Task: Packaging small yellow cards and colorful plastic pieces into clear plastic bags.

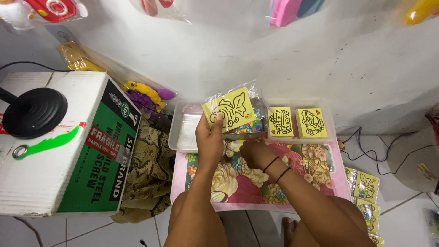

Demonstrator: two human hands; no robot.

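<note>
Presently, the left hand (209, 139) is closed in a pinch on a yellow card (229, 110), thumb pressed to its front face, and holds it raised and tilted above the clear plastic tray (183, 132). The card is square, bright yellow, printed with a black outline drawing whose subject cannot be made out, and it sits inside a clear plastic sleeve (249, 93) whose crinkled edge shows past the card's upper right. The right hand (252, 153) lies low behind the sleeve, fingers curled down at a heap of small coloured pieces (251, 127); whether it grips anything cannot be told. Two dark bands circle its wrist.

Count: one card in hand; two further yellow outline cards (297, 122) lying side by side in a second clear tray (331, 132) to the right, each showing a vehicle drawing. At least three sleeved packets (366, 186) lie on the floor at lower right. One floral mat (320, 174) lies beneath the hands. One green-and-white carton (87, 155) stands to the left, bearing one black round base (33, 112).
</note>
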